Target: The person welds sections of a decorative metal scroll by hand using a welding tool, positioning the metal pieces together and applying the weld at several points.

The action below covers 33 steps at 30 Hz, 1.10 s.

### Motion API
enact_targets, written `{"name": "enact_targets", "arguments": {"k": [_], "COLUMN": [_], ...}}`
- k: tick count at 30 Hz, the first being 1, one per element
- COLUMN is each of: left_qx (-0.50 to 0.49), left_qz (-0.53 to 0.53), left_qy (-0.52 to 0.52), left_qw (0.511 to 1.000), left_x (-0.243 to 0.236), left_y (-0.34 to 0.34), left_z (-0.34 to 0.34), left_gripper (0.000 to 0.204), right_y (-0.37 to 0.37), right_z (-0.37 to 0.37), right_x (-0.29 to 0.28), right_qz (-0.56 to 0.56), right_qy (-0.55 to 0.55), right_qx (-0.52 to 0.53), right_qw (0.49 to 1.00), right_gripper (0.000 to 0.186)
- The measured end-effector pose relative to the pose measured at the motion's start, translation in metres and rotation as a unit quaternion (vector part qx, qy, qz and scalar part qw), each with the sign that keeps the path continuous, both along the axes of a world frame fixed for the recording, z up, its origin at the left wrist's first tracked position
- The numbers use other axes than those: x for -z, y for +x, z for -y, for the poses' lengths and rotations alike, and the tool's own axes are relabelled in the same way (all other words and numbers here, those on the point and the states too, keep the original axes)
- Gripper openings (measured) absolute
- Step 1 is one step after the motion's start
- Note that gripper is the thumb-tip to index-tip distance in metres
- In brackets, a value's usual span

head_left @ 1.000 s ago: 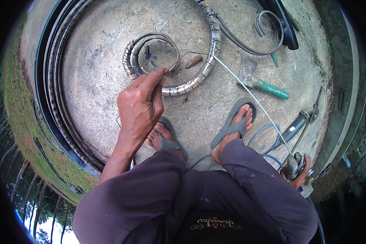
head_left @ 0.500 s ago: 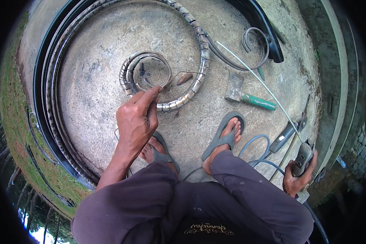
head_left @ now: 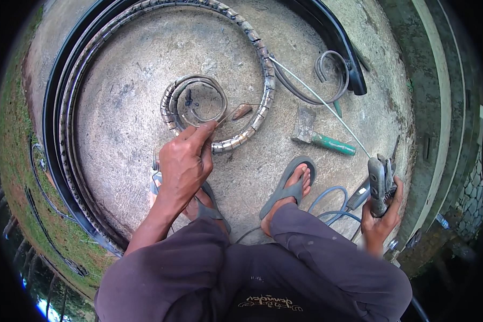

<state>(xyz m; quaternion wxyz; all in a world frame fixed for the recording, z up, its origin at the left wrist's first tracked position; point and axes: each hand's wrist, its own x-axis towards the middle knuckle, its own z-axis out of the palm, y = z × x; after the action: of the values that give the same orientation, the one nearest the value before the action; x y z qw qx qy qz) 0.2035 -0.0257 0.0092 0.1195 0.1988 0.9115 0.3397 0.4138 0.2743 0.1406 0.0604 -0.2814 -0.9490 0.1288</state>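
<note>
My left hand (head_left: 185, 161) is closed in a pinch on a thin bent wire (head_left: 226, 116), beside the small inner coil (head_left: 178, 88) of a metal scroll. The wire reaches toward the larger outer ring (head_left: 269, 80), whose metal is banded with short notches. Further right, my right hand (head_left: 380, 228) is wrapped round a grey welding electrode holder (head_left: 378, 185). A long pale welding rod (head_left: 327, 103) slants up and left out of its jaws. Its tip overlaps the ring's right edge; contact cannot be made out.
A hammer with a green handle (head_left: 334, 144) lies on the concrete between ring and holder. Near my right hand are a dark power tool (head_left: 359, 196) and a blue cable (head_left: 327, 192). A wide black curved band (head_left: 49, 123) borders the left; a thin rod coil (head_left: 333, 67) lies upper right.
My right hand has raised the holder up and to the left, bringing the rod tip to the ring's edge. My left hand keeps its pinch, shifted slightly. The whole view has tilted a little.
</note>
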Motion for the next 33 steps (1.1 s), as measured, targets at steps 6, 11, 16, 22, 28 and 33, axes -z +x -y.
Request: {"name": "enact_targets", "arguments": {"k": [6,11,16,22,28,33], "left_qx": [0.005,-0.020,-0.032,-0.045,-0.181,-0.199], "left_qz": [0.027,0.029,0.042,0.057,0.031,0.039], "left_qy": [-0.015,0.012,0.018,0.032,-0.015,-0.017], "left_qw": [1.000,0.999,0.998,0.997,0.983,0.979], "left_x": [-0.003,-0.006,-0.003,0.004,0.004,0.024], "left_y": [0.004,0.001,0.000,0.003,-0.009,-0.020], "left_z": [-0.002,0.004,0.009,0.015,0.045,0.059], "left_gripper": [0.022,0.022,0.021,0.019,0.031,0.038], "right_y": [0.005,0.023,0.041,0.031,0.086,0.069], "right_z": [0.000,0.005,-0.002,0.009,-0.026,-0.030], "right_x": [0.009,0.018,0.021,0.010,0.021,-0.025], "right_qz": [0.000,0.003,-0.004,-0.001,-0.051,0.037], "right_qy": [-0.055,-0.073,0.024,-0.418,-0.017,-0.005], "right_qx": [0.054,0.056,-0.061,0.308,0.046,0.050], "right_qw": [0.997,0.996,0.998,0.855,0.997,0.998], "right_gripper": [0.078,0.080,0.085,0.076,0.081,0.082]}}
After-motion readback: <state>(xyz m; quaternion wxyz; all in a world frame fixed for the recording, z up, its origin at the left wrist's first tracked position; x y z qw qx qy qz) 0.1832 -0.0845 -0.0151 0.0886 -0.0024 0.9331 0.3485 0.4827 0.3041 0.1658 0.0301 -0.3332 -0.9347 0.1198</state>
